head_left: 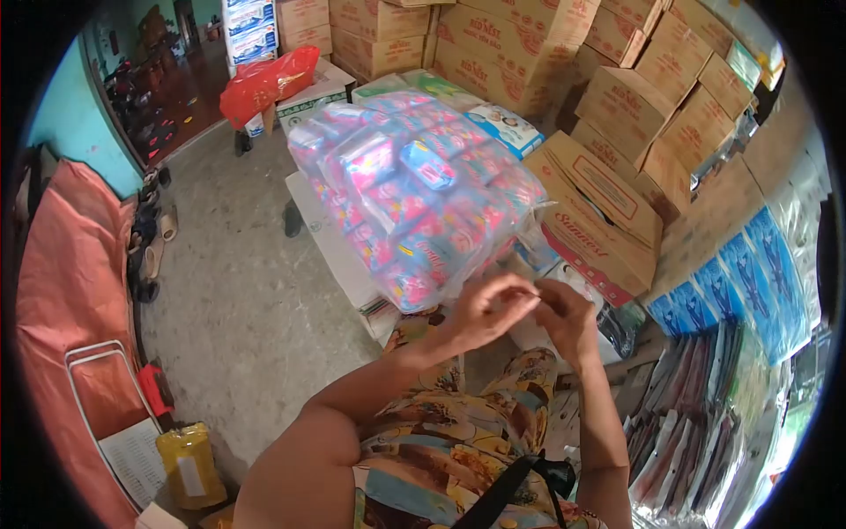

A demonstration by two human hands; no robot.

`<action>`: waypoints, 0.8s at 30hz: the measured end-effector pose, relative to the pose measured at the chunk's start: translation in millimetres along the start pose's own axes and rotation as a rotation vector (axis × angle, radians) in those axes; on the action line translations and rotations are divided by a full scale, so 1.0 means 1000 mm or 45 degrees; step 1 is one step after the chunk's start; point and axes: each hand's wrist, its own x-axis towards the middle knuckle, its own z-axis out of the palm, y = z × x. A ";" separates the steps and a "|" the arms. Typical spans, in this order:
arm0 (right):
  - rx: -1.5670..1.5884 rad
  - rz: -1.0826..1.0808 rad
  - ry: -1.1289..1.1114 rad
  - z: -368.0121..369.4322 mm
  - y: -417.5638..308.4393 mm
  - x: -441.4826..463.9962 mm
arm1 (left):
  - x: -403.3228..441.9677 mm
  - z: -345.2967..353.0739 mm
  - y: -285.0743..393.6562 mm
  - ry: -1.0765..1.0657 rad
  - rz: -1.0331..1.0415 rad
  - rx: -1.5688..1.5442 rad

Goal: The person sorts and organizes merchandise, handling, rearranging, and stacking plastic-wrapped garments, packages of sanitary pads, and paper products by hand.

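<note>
My left hand (490, 312) and my right hand (568, 323) meet in front of my lap. Both have curled fingers pinched together, the fingertips almost touching. Anything between them is too small to make out. Just beyond lies a large clear plastic bundle (414, 198) of pink and blue packets, slightly tilted towards me. Its loose, crumpled plastic edge comes close to my left hand. A loose blue-and-pink packet (429, 166) is visible on top of the bundle, beside another pale pink one (368, 161).
Brown cartons (502, 53) are stacked at the back, and a Sunnest carton (595, 220) sits right of the bundle. Hanging packets (687, 388) line the right side. A red plastic bag (269, 86), shoes (152, 256) and an orange cover (75, 264) are on the left.
</note>
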 end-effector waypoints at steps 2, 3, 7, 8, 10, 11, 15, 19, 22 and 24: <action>0.040 0.037 -0.039 0.009 0.016 0.022 | -0.014 -0.022 0.008 0.095 -0.104 -0.047; 0.075 0.073 -0.068 0.013 0.023 0.030 | -0.024 -0.031 0.013 0.150 -0.135 -0.023; 0.439 0.283 -0.143 0.046 0.040 0.049 | -0.053 -0.058 0.025 0.436 -0.350 0.023; 0.580 0.410 -0.244 0.053 0.040 0.051 | -0.056 -0.064 0.025 0.482 -0.422 -0.110; 0.720 0.546 -0.349 0.062 0.039 0.056 | -0.058 -0.072 0.012 0.565 -0.478 -0.072; 0.695 0.543 -0.399 0.065 0.038 0.060 | -0.057 -0.073 0.009 0.644 -0.534 -0.033; 0.412 0.457 -0.402 0.073 0.022 0.062 | -0.045 -0.071 0.002 0.714 -0.479 0.013; 0.203 0.375 -0.446 0.088 0.045 0.064 | -0.033 -0.069 -0.007 0.835 -0.435 -0.062; 0.245 0.349 -0.466 0.091 0.061 0.063 | -0.033 -0.067 -0.013 0.803 -0.403 -0.013; 0.425 0.341 -0.391 0.099 0.071 0.058 | -0.034 -0.068 -0.014 0.786 -0.379 0.046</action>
